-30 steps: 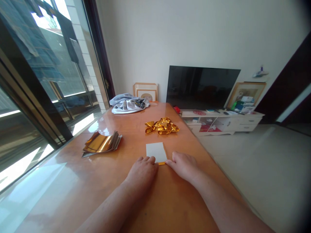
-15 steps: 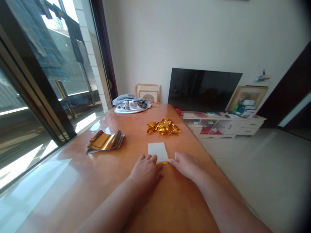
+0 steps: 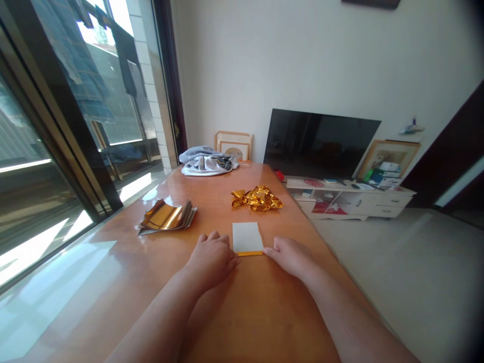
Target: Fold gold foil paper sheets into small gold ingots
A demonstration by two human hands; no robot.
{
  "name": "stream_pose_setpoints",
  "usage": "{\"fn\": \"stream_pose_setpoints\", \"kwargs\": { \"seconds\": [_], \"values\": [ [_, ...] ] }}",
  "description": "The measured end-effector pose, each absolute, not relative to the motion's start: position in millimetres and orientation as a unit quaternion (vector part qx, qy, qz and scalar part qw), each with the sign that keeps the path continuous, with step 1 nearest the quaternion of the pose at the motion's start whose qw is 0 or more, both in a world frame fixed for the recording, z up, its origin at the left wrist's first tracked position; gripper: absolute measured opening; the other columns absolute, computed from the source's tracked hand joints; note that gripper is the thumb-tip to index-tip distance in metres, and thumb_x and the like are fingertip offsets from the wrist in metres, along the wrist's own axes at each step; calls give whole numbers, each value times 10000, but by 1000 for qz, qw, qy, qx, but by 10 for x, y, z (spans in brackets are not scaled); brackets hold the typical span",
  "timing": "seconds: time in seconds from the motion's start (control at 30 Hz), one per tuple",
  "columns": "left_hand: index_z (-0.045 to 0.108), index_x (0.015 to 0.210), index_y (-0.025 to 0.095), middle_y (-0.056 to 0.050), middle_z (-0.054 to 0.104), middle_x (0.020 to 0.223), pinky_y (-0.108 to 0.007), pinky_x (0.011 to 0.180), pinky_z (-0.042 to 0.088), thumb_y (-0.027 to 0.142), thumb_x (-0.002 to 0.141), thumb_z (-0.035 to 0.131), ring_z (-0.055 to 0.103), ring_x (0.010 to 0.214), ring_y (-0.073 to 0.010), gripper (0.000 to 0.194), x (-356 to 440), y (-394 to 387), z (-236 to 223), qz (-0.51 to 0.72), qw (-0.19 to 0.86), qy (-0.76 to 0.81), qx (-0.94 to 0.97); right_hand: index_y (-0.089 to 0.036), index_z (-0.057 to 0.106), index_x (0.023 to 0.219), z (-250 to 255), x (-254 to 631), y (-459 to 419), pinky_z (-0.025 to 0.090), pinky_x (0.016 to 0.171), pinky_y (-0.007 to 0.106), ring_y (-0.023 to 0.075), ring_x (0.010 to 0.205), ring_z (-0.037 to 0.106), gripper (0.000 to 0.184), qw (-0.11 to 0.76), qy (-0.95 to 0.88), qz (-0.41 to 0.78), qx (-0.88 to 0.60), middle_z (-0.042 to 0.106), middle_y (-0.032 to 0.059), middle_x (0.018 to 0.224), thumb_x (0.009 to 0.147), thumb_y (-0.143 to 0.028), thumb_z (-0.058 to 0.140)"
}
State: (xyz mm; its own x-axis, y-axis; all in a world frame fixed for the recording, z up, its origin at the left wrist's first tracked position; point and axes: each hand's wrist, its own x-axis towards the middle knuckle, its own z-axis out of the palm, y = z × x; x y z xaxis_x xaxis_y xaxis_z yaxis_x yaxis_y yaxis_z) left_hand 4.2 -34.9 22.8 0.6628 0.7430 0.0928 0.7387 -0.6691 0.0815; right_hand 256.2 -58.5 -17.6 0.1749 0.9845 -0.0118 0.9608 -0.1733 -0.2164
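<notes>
A small sheet of paper (image 3: 247, 236), white side up with a thin gold strip folded along its near edge, lies flat on the orange wooden table (image 3: 264, 312). My left hand (image 3: 212, 259) rests knuckles-up at the sheet's near left corner, fingers curled and pressing the fold. My right hand (image 3: 289, 256) sits at the near right corner, its fingertips pinched on the gold edge. Beyond the sheet lies a heap of folded gold paper pieces (image 3: 257, 198). A stack of gold foil sheets (image 3: 167, 217) lies to the left.
A grey bundle of cloth (image 3: 207, 163) sits at the table's far end by framed pictures. A glass sliding door runs along the left. To the right the table edge drops to a tiled floor, with a dark television (image 3: 321, 143) on a white low cabinet.
My left hand has slid left along the folded near edge to the sheet's corner. The right hand stays at the right corner. The camera has tilted up slightly.
</notes>
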Motion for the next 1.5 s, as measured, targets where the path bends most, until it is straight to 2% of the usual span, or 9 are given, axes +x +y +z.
{"fn": "stream_pose_setpoints", "kwargs": {
  "seconds": [0.37,0.67,0.8,0.93,1.07,1.17,1.27,1.4,1.5],
  "values": [
    [723,680,241,-90,654,907,-383,773,341,397,921,505,530,930,-266,360,28,-298,207,62,34,401,913,-226,581,713,-274,2658,-509,193,537,281,140,595,514,378,106,-646,102,-749,669,6,725,902,-554,568],
    [726,691,232,-85,655,885,-344,762,393,382,918,500,550,878,-236,354,44,-261,181,78,66,413,905,-231,617,855,-289,2583,-523,282,572,246,144,691,561,209,237,-680,149,-677,668,-7,789,918,-423,565],
    [708,665,217,-88,650,838,-337,738,403,374,929,488,554,823,-225,378,64,-236,124,103,64,418,901,-217,620,804,-341,2581,-521,302,589,238,143,722,565,156,239,-706,158,-648,658,-3,819,888,-343,582],
    [703,686,219,-72,645,818,-322,740,399,369,931,502,571,811,-214,351,91,-215,86,132,86,418,895,-206,577,745,-382,2593,-495,299,568,233,136,674,539,168,245,-703,183,-642,622,-18,740,882,-301,555],
    [659,756,207,-42,648,841,-276,664,362,371,927,511,581,780,-180,280,110,-173,46,223,126,481,838,-205,550,752,-367,2569,-476,331,576,235,136,650,509,180,307,-681,223,-626,587,-31,703,894,-316,535],
    [591,710,198,-6,618,715,-266,589,306,408,918,517,549,665,-154,305,123,-130,-20,267,181,525,788,-208,529,770,-319,2526,-484,359,590,239,134,644,475,204,378,-650,264,-604,543,-42,694,907,-360,535],
    [583,677,187,6,584,634,-258,557,295,486,887,560,526,618,-147,366,172,-113,-100,286,295,516,752,-210,512,782,-258,2467,-511,367,590,239,129,636,449,239,430,-619,309,-580,499,-50,689,916,-406,539],
    [652,886,154,4,596,676,-241,545,352,576,820,648,525,599,-135,426,288,-168,-131,320,502,467,654,-208,520,800,-197,2381,-558,398,620,241,127,647,464,255,444,-611,367,-543,506,-42,703,926,-429,539],
    [633,934,139,-25,637,779,-238,606,421,568,810,683,569,654,-128,449,351,-231,-98,360,596,432,574,-210,522,798,-184,2324,-588,420,635,244,132,659,484,258,431,-625,387,-522,519,-33,700,929,-431,541]
  ]
}}
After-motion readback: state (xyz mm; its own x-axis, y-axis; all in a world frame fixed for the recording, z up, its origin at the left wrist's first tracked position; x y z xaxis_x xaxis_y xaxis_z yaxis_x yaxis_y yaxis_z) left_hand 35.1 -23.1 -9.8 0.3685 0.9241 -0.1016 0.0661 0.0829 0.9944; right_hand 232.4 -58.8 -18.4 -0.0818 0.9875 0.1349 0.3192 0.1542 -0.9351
